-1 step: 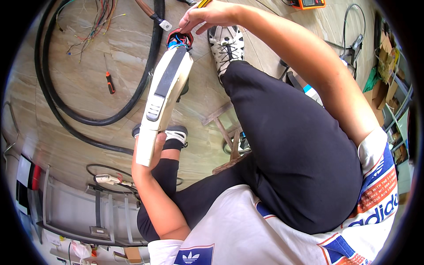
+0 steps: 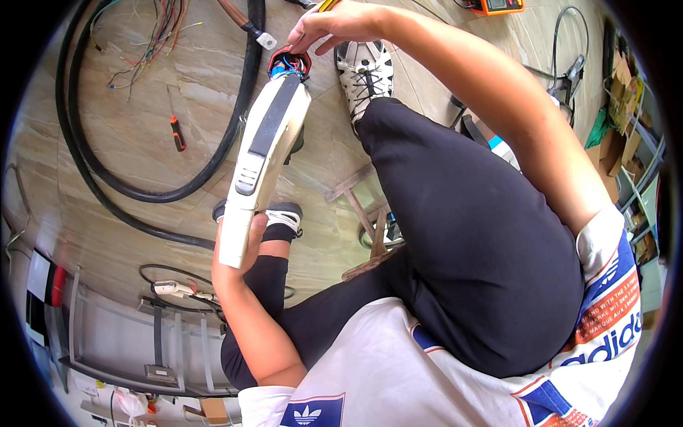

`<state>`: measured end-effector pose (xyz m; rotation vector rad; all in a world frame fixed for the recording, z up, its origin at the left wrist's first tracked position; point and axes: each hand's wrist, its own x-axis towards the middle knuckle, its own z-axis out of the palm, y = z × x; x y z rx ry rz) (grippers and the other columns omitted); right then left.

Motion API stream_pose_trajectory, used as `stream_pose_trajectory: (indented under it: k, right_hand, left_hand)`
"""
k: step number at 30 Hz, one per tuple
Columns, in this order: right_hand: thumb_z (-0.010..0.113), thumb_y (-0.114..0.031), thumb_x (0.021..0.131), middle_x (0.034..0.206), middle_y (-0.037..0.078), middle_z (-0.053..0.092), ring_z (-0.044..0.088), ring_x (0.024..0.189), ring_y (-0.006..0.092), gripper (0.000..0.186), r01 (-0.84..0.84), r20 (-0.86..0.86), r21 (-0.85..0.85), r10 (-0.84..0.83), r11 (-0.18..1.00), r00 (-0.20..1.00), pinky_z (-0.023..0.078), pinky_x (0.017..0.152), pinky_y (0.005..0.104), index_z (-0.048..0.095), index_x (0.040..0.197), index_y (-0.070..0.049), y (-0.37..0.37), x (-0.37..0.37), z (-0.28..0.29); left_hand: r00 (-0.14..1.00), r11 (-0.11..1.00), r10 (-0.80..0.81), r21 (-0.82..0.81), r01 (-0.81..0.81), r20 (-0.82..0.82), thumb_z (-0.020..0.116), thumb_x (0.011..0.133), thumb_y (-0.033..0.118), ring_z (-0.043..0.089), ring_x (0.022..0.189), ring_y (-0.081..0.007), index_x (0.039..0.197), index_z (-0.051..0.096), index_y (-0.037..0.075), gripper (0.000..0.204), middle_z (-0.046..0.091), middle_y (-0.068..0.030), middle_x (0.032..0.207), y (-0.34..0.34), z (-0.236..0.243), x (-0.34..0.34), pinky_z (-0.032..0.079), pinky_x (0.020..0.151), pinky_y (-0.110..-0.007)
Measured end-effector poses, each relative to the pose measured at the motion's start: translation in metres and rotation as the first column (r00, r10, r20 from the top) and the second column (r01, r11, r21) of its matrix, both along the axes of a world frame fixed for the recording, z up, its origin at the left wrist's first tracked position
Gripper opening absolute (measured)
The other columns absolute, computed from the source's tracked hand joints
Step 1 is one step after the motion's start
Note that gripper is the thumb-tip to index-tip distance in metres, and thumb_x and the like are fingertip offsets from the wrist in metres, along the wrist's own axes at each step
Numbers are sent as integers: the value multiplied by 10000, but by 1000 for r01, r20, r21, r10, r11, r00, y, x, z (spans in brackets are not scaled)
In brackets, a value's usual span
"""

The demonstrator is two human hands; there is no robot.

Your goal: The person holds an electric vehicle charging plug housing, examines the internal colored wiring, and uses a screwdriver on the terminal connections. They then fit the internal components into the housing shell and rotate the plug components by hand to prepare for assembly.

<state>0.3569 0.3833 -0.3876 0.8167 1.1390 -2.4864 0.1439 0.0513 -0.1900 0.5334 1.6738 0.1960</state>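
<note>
Note long cream plastic gun-shaped housing with dark grey top strip, aslant over the floor, open end away from the body. Find its near end clamped in the left hand, with thumb along the right side and remaining fingers mostly hidden behind the plastic. At the far end, see red-rimmed opening with thin blue, red and white wires bunched inside.

Place right hand just above that opening, partly cut by the upper picture edge. Record fingers bent and drawn together around slim yellow-and-black tool, with fingertips right at the rim's upper edge. Cannot tell contact with rim or wires from a small gap.

Left of the fingertips, near but apart, observe flat silver metal lug with a hole, beside thick black looped cable. Farther left on the tiled floor, log orange-and-black screwdriver, lying inside the loop, and tangle of thin multicoloured wires.
</note>
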Motion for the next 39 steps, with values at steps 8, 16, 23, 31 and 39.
stream_pose_trajectory:
  k: [8, 16, 23, 31, 39]
  right_hand:
    - [542, -296, 951, 1260, 56, 686, 606, 1224, 176, 354, 0, 57, -58, 3, 998, 998, 474, 995, 384, 663, 1226, -110, 2, -2, -1]
    - [540, -269, 956, 1237, 61, 693, 617, 1204, 180, 337, 15, 34, -81, -13, 997, 999, 484, 978, 374, 665, 1212, -89, 6, -1, -1]
    - [552, -210, 967, 1139, 103, 719, 684, 1060, 201, 298, 96, -108, 4, -95, 995, 990, 551, 902, 339, 676, 1167, -27, -4, -1, -8]
    - [544, -218, 971, 1141, 152, 708, 682, 1096, 217, 304, 151, -2, 164, -153, 975, 988, 558, 966, 344, 679, 1150, -13, -14, 0, 2]
    - [540, -209, 953, 1098, 141, 719, 691, 1053, 203, 304, 62, -29, 271, -56, 961, 998, 566, 940, 339, 676, 1135, -7, -11, 0, 1]
  left_hand:
    - [1000, 999, -8, 31, 8, 3, 664, 939, 365, 615, 859, -260, 1098, 660, 0, 397, 683, -146, 947, 4, 2, 2, 503, 799, -379]
    - [999, 1000, 29, -2, -29, 15, 667, 941, 381, 600, 852, -237, 1108, 652, -1, 418, 675, -127, 942, 0, 2, 0, 500, 790, -371]
    - [1000, 1000, 22, -2, -22, 3, 668, 940, 387, 628, 916, -259, 1145, 648, 1, 437, 689, -144, 995, -5, -1, -2, 504, 830, -380]
    - [1000, 1000, -5, -16, 5, -10, 671, 933, 354, 639, 939, -275, 1165, 644, 0, 424, 695, -158, 1020, -2, 0, -2, 505, 847, -384]
    - [1000, 1000, 6, -8, -6, -16, 683, 914, 372, 637, 895, -266, 1148, 657, -1, 441, 700, -171, 986, 0, 0, 2, 508, 835, -385]
